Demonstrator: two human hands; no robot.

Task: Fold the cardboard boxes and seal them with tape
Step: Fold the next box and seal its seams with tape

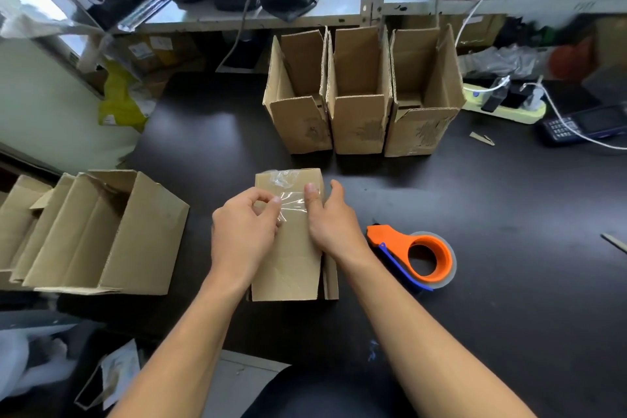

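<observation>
Lying under both hands, left hand and right hand: taped box.

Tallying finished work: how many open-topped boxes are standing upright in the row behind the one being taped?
3: left box, middle box and right box, side by side across the black table. More boxes lie at the left, outside that row.

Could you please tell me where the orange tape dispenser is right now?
In the head view, the orange tape dispenser lies on the dark table, just right of the right hand and the box being taped.
</observation>
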